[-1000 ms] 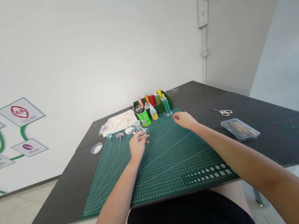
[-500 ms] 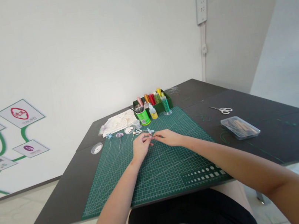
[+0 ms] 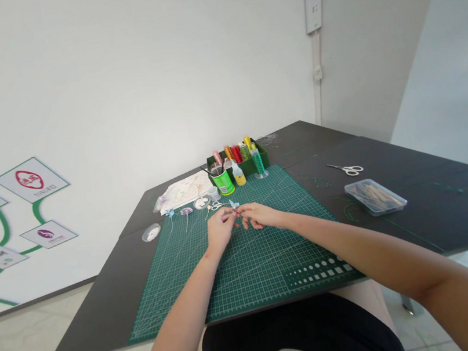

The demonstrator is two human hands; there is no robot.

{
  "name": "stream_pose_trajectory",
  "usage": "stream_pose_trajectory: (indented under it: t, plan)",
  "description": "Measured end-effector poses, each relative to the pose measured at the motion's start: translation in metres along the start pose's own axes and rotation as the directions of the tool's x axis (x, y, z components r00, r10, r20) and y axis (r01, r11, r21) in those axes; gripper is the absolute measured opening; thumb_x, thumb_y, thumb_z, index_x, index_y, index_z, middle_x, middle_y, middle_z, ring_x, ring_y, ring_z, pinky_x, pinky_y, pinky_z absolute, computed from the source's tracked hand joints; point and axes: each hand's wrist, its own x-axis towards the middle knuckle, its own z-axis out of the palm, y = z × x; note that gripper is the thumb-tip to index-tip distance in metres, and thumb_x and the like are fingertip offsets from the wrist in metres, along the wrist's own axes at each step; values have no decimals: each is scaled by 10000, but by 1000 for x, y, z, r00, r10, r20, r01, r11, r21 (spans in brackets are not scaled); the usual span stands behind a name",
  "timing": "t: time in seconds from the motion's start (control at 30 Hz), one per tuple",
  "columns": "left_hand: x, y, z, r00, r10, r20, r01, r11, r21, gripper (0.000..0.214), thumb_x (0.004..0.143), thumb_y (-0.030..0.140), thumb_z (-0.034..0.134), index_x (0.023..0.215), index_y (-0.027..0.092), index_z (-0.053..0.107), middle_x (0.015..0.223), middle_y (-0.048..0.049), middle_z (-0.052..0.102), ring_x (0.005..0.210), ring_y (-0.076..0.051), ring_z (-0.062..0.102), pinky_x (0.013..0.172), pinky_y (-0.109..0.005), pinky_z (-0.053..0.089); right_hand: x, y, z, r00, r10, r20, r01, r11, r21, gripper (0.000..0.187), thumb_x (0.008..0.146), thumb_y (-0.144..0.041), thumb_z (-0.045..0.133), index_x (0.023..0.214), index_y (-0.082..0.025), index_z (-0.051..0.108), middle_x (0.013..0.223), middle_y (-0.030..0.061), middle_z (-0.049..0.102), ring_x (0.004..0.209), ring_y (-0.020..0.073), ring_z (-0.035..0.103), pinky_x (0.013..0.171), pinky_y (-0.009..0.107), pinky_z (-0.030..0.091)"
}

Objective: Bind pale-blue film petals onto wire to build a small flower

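Observation:
Over the green cutting mat, my left hand is closed in a pinch on a small light-blue flower, whose petals rise above the fingertips. My right hand is beside it, thumb and index finger closed at the flower's base, the other fingers loosely curled. The stem is hidden by the fingers. Beyond my left hand lie small scissors. A blue flower and a purple flower on thin stems rest at the mat's far left.
A green can with brushes, a glue bottle and a green thread spool stand before a box of spools. Farther right are white-handled scissors and a clear plastic box. A round dish sits left.
My right hand's lower fingers have uncurled slightly and spread downward, while its fingertips remain near the flower. My left hand keeps its pinch. The view has shifted a little.

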Motion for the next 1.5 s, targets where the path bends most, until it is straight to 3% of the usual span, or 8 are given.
stream_pose_trajectory:
  t: [0.17,0.37,0.5,0.67,1.03,1.33,1.5]
  plan:
    - [1,-1,-1,999,-24,-32,25,999,23,160,827,305,563,905,186,636,797,-24,741,581,-147,683,545,-216,480,-1,-1,-4,997,19,-78,-22,999,-41,275,914,-237,346,989,-146,594,501,-60,503,305,53,306,315,176,201]
    - [2,-1,-2,996,-32,-85,39,996,82,147,825,301,556,884,197,641,773,-9,740,568,-150,682,534,-220,471,0,-1,-6,985,-71,-160,39,980,-195,413,936,-357,355,993,-111,682,474,-58,405,410,81,353,422,198,290]
    - [2,-1,-3,994,-42,-97,50,995,83,147,822,301,557,887,197,638,794,-11,743,566,-147,682,567,-229,487,1,-1,-7,974,-134,-182,63,935,-349,330,901,-322,443,936,-116,697,501,-47,440,465,95,405,466,209,304]
    - [3,-4,-3,993,-60,-104,69,994,83,157,822,310,560,888,188,633,802,-22,744,558,-144,678,560,-226,484,1,-1,-7,976,-136,-167,59,914,-400,244,873,-234,470,932,-129,683,506,-55,457,431,84,380,450,205,281]
    - [0,-8,-2,1000,-4,-14,7,985,173,114,826,267,551,853,206,644,770,-1,733,587,-139,681,558,-217,480,-5,-11,-8,986,-161,-55,137,945,-298,240,839,-293,511,898,-137,683,443,-89,340,379,65,255,382,197,180]
    - [-7,-2,-1,982,124,140,-171,900,402,145,834,252,546,880,247,683,832,5,738,701,-150,671,629,-223,456,-10,-20,-13,988,-107,-111,101,993,-58,277,829,-341,533,920,-123,676,439,-101,301,374,50,216,371,188,166]
    - [-10,6,-1,973,134,190,-212,846,488,186,840,288,540,907,258,711,794,11,736,697,-154,653,621,-222,429,-10,-18,-14,979,-115,-171,112,993,-27,327,824,-375,534,957,-119,688,449,-97,282,386,55,213,375,193,162]
